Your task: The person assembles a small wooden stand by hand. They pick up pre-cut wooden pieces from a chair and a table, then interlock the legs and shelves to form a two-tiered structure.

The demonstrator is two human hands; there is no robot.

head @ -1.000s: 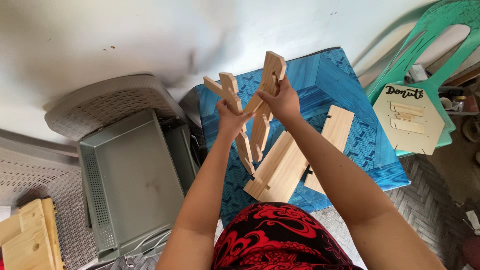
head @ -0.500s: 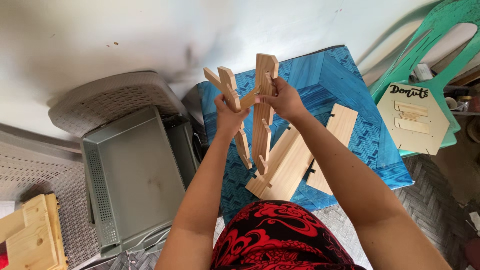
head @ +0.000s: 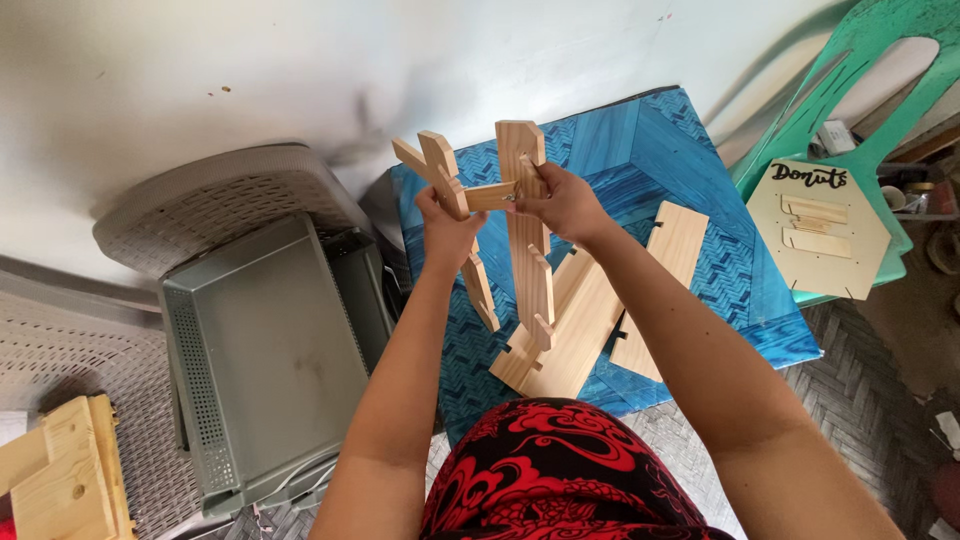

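Two bare hands are holding up one pale wooden frame piece between them, above the blue desk [head: 690,150]. The left hand [head: 447,222] is closing around a notched wooden upright [head: 462,222], fingers wrapped round its upper part, while the right hand [head: 566,205] is gripping a second notched upright [head: 526,235] near its top, fingers curled on it. One short crossbar [head: 491,195] is running between the two uprights, just between the hands. Both uprights are standing roughly on end, tilting slightly, their lower ends hanging below the hands with stepped notches cut along the edges; the wood is light, unpainted pine colour.

Two flat wooden boards are lying on the desk below and to the right of the right hand: one long board [head: 570,325] with slots at its edge, and one shorter board [head: 665,275] beside it, touching or nearly so.

One grey perforated tray [head: 270,350] is sitting to the left of the left hand, resting against a grey woven plastic chair [head: 220,195]. One green plastic chair [head: 850,70] is standing far right of the right hand, carrying one house-shaped pale wooden sign [head: 815,235] with black lettering along its top and three small wooden slats on it. One more pale wooden block piece [head: 65,480] is showing at the lower left corner.
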